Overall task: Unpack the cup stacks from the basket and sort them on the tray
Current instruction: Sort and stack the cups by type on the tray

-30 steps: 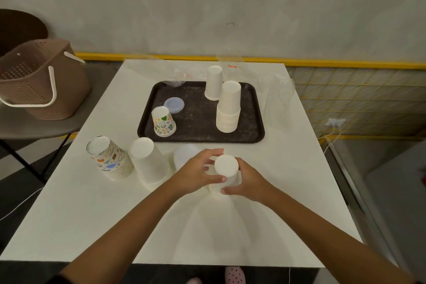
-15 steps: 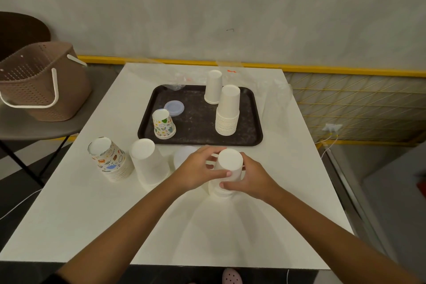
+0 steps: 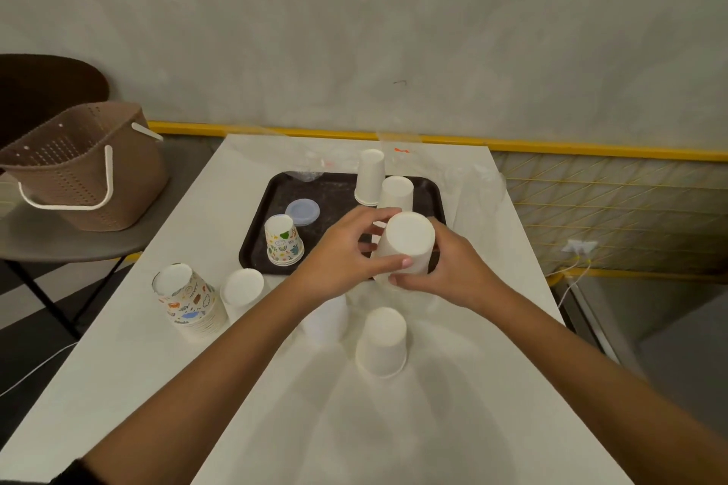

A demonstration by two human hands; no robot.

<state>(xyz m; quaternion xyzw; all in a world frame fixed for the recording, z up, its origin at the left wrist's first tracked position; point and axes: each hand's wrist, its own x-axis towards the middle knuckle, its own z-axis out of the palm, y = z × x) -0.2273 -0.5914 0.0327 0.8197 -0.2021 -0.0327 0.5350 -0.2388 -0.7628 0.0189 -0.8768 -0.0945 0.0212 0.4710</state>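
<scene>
The white rectangular table [image 3: 354, 437] is filling the lower centre of the frame, with its right edge dropping to the floor at the right. Its widest bare stretch is lying between the two forearms at the bottom. The black rectangular plastic tray [image 3: 338, 191] is sitting at frame centre, showing bare surface across its left half. The brown perforated plastic basket [image 3: 82, 177] is standing well apart on a grey chair at the left edge. Both hands are holding one upturned white paper cup [image 3: 409, 244] in the air over the tray's near rim; whether more cups are nested inside cannot be told. The left hand [image 3: 342, 252] is curling round the cup's left wall, thumb across the front. The right hand [image 3: 449, 268] is cupping the right wall and lower rim. A second upturned white cup stack [image 3: 381, 343] is standing on the table just below the hands. A patterned paper cup stack [image 3: 185, 299] is standing at lower left.
</scene>
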